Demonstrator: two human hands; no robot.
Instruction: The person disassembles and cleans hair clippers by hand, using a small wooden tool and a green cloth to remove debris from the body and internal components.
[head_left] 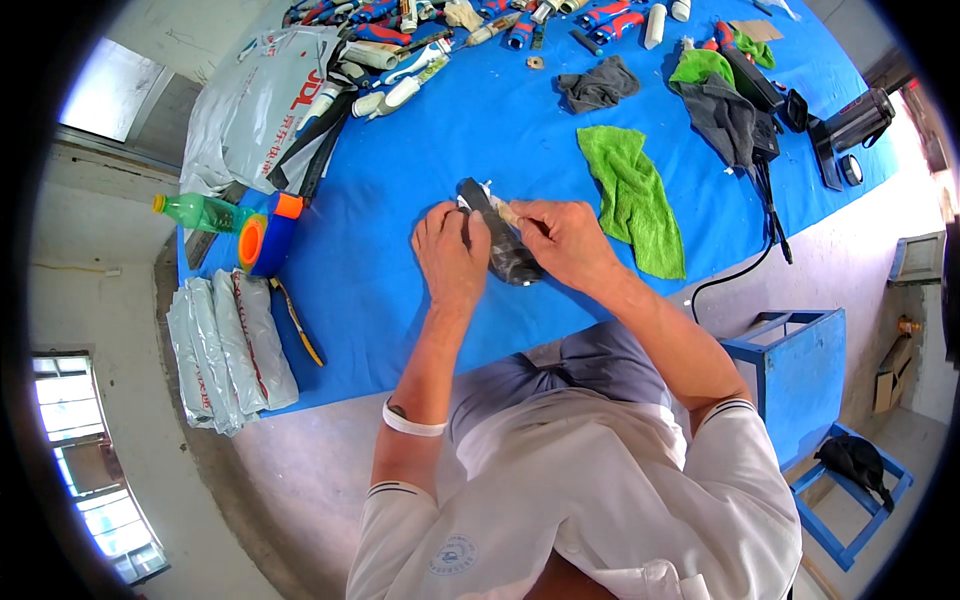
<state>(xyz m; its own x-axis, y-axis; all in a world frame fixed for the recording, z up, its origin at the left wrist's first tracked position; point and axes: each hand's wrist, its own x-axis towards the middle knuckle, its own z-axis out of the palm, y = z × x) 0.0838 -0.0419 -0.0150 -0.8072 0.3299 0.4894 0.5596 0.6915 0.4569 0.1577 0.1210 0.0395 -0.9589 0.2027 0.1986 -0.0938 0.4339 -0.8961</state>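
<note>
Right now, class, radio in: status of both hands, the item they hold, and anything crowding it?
Left hand and right hand both gripping dark bagged bundle over blue table. Green cloth lies beside right hand, not touching bundle.

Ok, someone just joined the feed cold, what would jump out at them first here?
Probably the bright blue table filling the view, with the left hand and right hand together on a dark wrapped object at its near middle. Next, the green cloth just right of the hands, and the orange-and-blue tape roll with a green bottle at the left edge.
</note>
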